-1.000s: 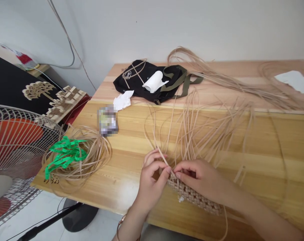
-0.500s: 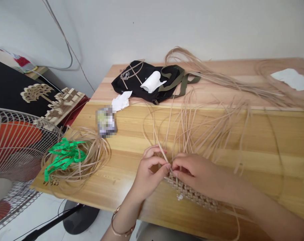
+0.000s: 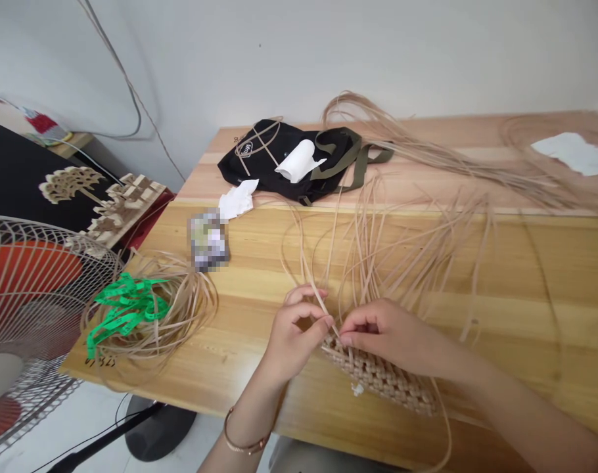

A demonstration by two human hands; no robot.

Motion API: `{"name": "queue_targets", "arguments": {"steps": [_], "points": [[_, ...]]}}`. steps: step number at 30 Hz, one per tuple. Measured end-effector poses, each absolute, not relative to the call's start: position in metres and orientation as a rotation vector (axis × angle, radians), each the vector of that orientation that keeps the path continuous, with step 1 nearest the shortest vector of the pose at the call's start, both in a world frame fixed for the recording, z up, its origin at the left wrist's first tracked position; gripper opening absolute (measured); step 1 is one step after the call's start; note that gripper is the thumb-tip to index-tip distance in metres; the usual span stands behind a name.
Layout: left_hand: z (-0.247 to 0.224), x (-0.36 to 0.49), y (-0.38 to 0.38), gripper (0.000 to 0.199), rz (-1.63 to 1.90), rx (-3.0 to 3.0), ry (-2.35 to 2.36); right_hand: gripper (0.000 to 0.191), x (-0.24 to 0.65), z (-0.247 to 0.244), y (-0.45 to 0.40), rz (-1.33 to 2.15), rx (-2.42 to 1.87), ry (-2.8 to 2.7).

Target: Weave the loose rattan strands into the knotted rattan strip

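The woven piece (image 3: 388, 381) lies on the table (image 3: 250, 289) near its front edge, slanting down to the right, beneath and in front of the hands. Its rear side is partly covered by the right hand (image 3: 385, 332), so its full outline cannot be determined.

The left hand (image 3: 296, 338) is at the left end of the woven piece. Its thumb and forefinger are pinched on a flat strand (image 3: 321, 302), which rises away to the upper left. Its other fingers are curled behind and partly concealed.

The right hand reaches across from the right, thumb and forefinger drawn close together at the lower end of the same strand. The contact point is small and obscured; whether these fingertips are clamped on the strand cannot be told. The remaining fingers are hidden behind the hand.

Loose strands (image 3: 370, 256) fan out behind the woven piece; their lower ends are masked by the right hand. A single strand loops from its right end toward the bottom border.

At left, a green measuring tape (image 3: 126, 307) rests on a coil of strands (image 3: 195, 289), covering part of it. The box (image 3: 209, 242) is pixelated and its print unreadable. The fan (image 3: 33, 282) is cut off by the left border.
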State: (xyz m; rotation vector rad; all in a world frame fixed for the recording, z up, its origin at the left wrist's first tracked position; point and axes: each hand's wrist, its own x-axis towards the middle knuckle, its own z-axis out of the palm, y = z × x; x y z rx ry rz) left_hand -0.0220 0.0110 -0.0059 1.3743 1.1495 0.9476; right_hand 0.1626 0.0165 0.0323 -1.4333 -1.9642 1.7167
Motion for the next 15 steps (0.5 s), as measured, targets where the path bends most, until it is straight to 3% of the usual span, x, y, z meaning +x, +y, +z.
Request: {"name": "queue_targets", "arguments": {"steps": [15], "points": [[-0.004, -0.028, 0.009, 0.013, 0.984, 1.576, 1.112, 0.023, 0.167, 0.046, 0.011, 1.501, -1.314, -2.367]]}}
